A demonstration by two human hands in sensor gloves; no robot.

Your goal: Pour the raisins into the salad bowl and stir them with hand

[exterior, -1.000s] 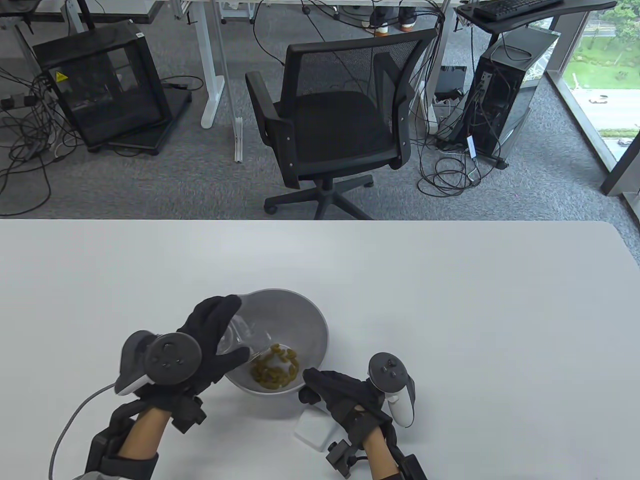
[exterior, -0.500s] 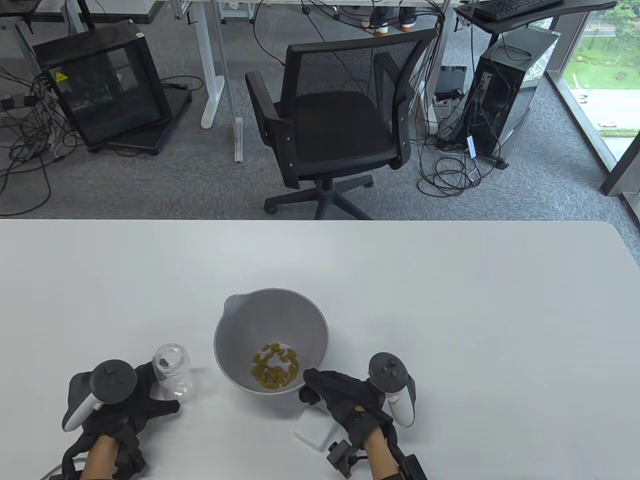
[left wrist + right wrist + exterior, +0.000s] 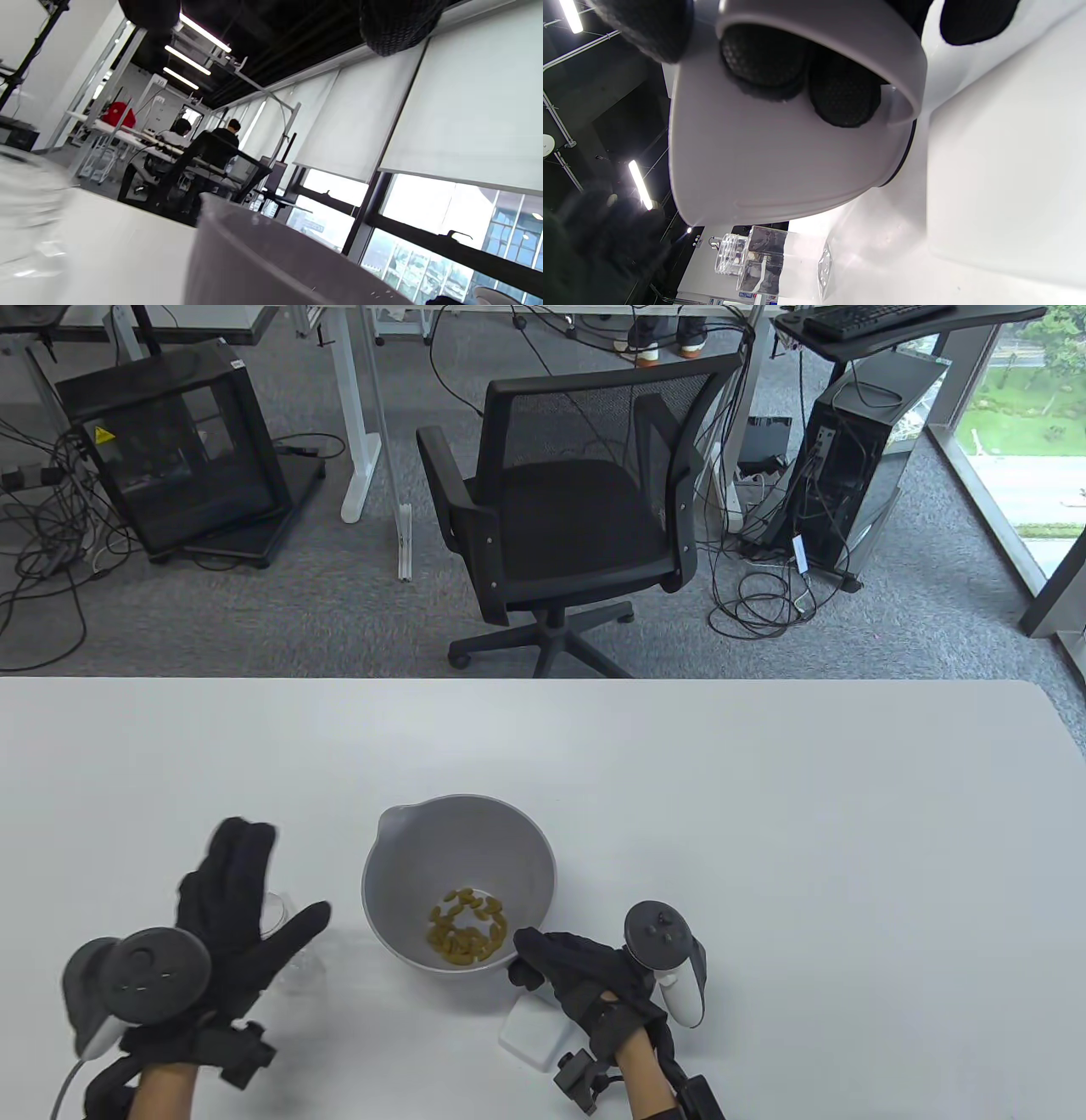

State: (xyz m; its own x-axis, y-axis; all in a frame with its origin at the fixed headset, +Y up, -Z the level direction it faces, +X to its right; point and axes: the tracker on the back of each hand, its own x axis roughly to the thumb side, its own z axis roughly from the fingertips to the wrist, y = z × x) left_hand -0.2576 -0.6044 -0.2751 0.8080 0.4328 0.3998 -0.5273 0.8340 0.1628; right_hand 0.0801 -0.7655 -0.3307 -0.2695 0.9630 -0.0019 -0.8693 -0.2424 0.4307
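Note:
The grey salad bowl (image 3: 399, 865) stands on the table with a small heap of yellow-green raisins (image 3: 467, 933) at its bottom. My right hand (image 3: 530, 959) grips the bowl's near right rim; in the right wrist view its fingertips (image 3: 763, 59) curl under the rim of the bowl (image 3: 780, 161). The empty clear jar (image 3: 293, 963) stands upright left of the bowl, partly hidden by my left hand (image 3: 250, 899). That hand hovers over the jar with fingers straight and spread, holding nothing. In the left wrist view the bowl's rim (image 3: 263, 258) is close and the jar (image 3: 25, 220) is a blur.
A white block (image 3: 530, 1035) lies under my right wrist, next to the bowl's near side. A black office chair (image 3: 577, 509) stands beyond the table's far edge. The jar (image 3: 755, 262) also shows in the right wrist view, beyond the bowl.
My left hand tipped the jar over the bowl, then set it upright on the table to the bowl's left. It has now let go and opened above it. The right hand stayed put.

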